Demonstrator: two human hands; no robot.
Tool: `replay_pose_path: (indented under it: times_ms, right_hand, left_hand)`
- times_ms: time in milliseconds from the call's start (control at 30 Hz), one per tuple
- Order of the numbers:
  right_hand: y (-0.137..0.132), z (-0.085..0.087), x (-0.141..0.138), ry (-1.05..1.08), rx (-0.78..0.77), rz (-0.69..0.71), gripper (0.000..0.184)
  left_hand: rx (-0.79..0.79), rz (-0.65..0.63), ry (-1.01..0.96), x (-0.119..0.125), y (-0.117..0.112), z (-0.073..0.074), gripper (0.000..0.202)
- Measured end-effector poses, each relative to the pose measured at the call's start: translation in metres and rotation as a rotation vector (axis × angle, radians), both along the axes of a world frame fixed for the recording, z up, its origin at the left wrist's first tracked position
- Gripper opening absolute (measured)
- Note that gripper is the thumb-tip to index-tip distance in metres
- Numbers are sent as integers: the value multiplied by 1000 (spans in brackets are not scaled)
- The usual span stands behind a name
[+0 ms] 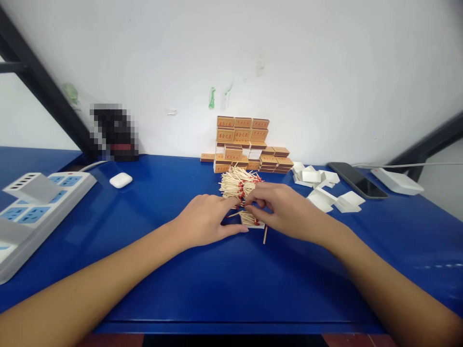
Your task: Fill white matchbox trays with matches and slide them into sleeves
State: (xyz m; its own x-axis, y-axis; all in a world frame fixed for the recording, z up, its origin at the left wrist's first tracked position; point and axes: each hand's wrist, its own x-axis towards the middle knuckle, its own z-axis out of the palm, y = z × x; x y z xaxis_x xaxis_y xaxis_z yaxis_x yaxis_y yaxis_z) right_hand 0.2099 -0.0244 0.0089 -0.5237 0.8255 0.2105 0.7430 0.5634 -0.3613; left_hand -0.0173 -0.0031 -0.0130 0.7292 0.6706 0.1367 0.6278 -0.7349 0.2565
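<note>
A small white matchbox tray [246, 225] holding wooden matches [249, 218] lies between my hands on the blue table. My left hand [204, 219] is beside it, thumb and index finger apart, the thumb reaching to the tray's near left edge. Over the tray's right side, my right hand [280, 207] has its thumb and fingers closed in a pinch; whatever is between the fingertips is hidden. Just behind the hands rises a big heap of red-tipped matches [237, 184]. One loose match [265, 234] rests at the tray's right, and another sticks out at its left.
Orange matchboxes [242, 135] are stacked against the wall. White empty trays [314, 176] and a dark phone [358, 180] lie at right, near a white device [397, 181]. A power strip [77, 185] and a white earbud case [120, 180] are at left.
</note>
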Motion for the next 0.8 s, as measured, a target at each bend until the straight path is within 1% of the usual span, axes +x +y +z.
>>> replay_pose_path:
  times_ms: [67, 133, 200, 267, 300, 367, 433, 467, 533, 667, 800]
  right_hand:
    - [0, -3, -4, 2, 4, -9, 13]
    - [0, -1, -3, 1, 23, -15, 16]
    - [0, 6, 4, 1, 61, -38, 17]
    - [0, 18, 16, -17, 42, -65, 14]
    - [0, 24, 23, -38, -15, -66, 11]
    - [-3, 34, 33, -83, -203, -17, 7]
    - [-5, 38, 37, -114, -386, 59, 10]
    - [-6, 38, 37, -129, -445, 87, 12]
    - [-7, 33, 33, -155, -495, 107, 12]
    - [-7, 21, 26, -187, -478, 92, 8]
    - [-8, 20, 27, -213, -427, 80, 8]
  left_hand:
    - [19, 9, 13, -1, 1, 1, 57]
    - [31, 9, 8, -3, 2, 1, 60]
    - [25, -1, -7, -5, 3, 2, 59]
    - [15, -16, -17, -5, 3, 4, 48]
    - [11, -23, -17, -6, 2, 5, 41]
    - [10, -31, -17, -5, 1, 6, 30]
    - [11, -21, -19, -4, 1, 6, 26]
    - [14, -12, -21, -4, 1, 5, 25]
    - [23, 5, -26, -2, 2, 2, 24]
    - [39, -16, -33, -1, 5, -6, 21]
    - [37, -29, -44, -1, 6, -8, 18]
